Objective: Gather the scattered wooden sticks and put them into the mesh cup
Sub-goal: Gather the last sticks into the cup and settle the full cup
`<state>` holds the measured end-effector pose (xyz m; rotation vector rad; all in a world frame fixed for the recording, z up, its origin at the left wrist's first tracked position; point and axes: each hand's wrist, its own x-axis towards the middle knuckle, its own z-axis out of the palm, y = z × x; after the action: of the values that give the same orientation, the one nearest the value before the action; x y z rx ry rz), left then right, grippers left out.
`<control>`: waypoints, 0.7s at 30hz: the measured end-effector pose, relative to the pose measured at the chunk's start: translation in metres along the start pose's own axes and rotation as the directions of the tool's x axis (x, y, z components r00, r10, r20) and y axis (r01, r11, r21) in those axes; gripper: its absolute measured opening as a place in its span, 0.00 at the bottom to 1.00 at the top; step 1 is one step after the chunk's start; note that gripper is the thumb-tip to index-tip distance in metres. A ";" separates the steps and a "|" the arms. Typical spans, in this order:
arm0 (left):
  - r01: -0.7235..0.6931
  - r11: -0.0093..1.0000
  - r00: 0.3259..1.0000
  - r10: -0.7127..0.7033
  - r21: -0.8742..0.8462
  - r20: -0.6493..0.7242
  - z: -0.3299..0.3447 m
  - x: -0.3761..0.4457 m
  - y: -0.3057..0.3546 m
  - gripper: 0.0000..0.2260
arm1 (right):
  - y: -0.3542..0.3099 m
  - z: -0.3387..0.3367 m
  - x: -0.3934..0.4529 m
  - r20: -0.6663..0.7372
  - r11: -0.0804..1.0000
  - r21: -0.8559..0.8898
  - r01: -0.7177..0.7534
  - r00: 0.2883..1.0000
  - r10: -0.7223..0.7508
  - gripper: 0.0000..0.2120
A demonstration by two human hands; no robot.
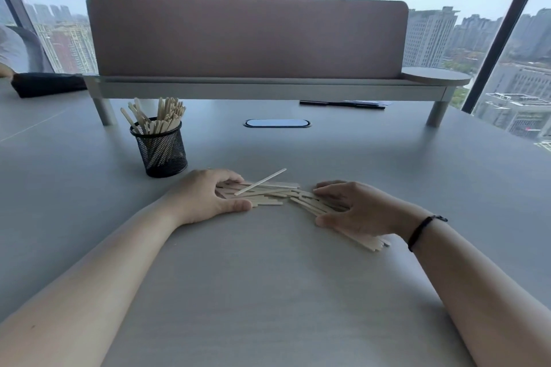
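A pile of pale wooden sticks lies on the grey table between my two hands. My left hand rests flat over the pile's left end, fingers curled onto the sticks. Over the right end, my right hand covers a slanted bundle that pokes out under the wrist. One stick lies tilted on top of the pile. A black mesh cup stands upright to the left behind my left hand, with several sticks standing in it.
A raised shelf with a pink screen spans the back of the table, on legs. A cable port sits in the table's middle. Black pens lie under the shelf. A dark object and another person's hand are at far left.
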<state>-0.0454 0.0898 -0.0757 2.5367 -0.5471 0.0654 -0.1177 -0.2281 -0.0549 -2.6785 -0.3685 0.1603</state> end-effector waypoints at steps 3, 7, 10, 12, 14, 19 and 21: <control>-0.006 1.000 1.000 0.006 -0.009 -0.012 0.001 -0.001 0.002 0.33 | 0.009 0.003 0.006 -0.024 0.999 0.048 -0.008 1.000 0.010 0.27; -0.019 1.000 0.999 0.019 -0.008 -0.029 0.000 -0.004 0.004 0.30 | 0.015 0.007 0.011 -0.100 0.999 0.023 -0.034 0.994 0.036 0.24; 0.000 0.999 1.000 0.000 -0.053 0.004 0.000 -0.007 0.002 0.31 | 0.018 0.008 0.016 -0.206 0.995 -0.035 -0.089 0.975 0.080 0.23; 0.009 0.997 1.000 -0.008 -0.072 0.017 0.001 -0.008 0.000 0.32 | 0.021 0.009 0.021 -0.245 0.990 -0.042 -0.131 0.962 0.117 0.20; 0.008 0.997 1.000 -0.006 -0.082 0.027 0.001 -0.008 -0.001 0.35 | 0.022 0.010 0.027 -0.271 0.985 -0.040 -0.170 0.950 0.153 0.18; -0.009 0.996 0.998 0.014 -0.088 0.056 0.003 -0.007 0.002 0.37 | 0.023 0.010 0.036 -0.251 0.987 -0.028 -0.156 0.957 0.144 0.20; -0.028 0.996 0.997 0.033 -0.081 0.067 0.002 -0.009 0.008 0.34 | 0.025 0.010 0.037 -0.213 0.993 -0.008 -0.114 0.971 0.110 0.20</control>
<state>-0.0566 0.0860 -0.0754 2.4607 -0.6032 -0.0320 -0.0782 -0.2354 -0.0767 -2.7033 -0.1531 -0.0968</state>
